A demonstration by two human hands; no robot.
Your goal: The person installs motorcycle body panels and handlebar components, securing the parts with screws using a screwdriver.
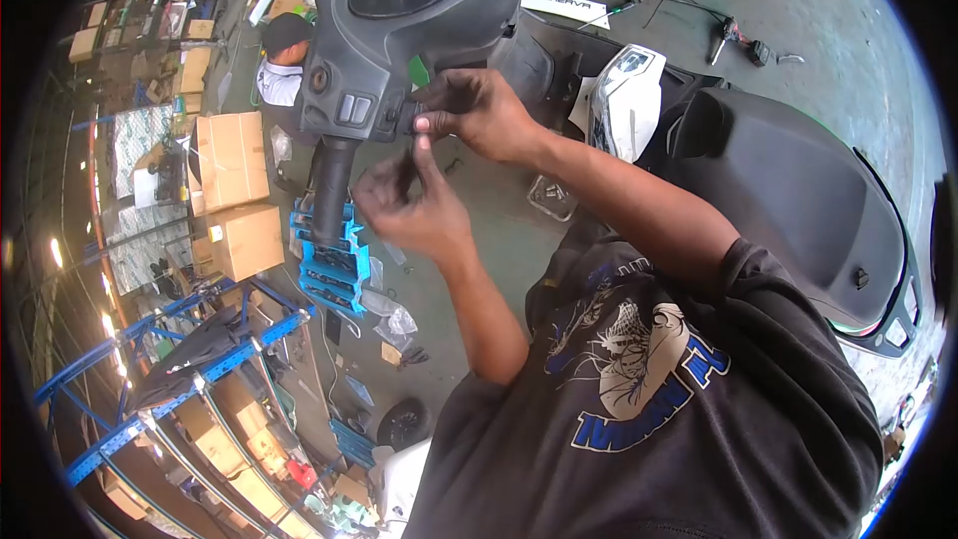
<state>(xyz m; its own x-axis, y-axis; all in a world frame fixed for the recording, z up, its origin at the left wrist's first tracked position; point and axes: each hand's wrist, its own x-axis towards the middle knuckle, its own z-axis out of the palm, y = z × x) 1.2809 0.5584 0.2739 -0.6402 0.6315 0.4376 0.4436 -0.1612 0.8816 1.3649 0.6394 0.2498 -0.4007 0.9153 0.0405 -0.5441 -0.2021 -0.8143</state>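
Note:
A black scooter handlebar cover [384, 50] with a dark glass display, switch buttons and a rubber grip [332, 180] stands in front of me. My right hand [484, 115] is at the inner edge of the switch housing [356, 105], its thumb and fingers pinched on a small black part [407, 118]. Just below is my left hand [414, 205], its thumb pointing up close to the right thumb. The left fingers are loosely bent and apart from the thumb, beside the grip, and I see nothing held in them. The small part is mostly covered by the right fingers.
A black scooter seat [788, 190] and a white body panel [627, 100] are on the right. A blue crate [334, 269] stands on the floor below the grip. Cardboard boxes [232, 162] and a blue rack [215, 369] line the left. Another person [281, 65] is beyond the handlebar.

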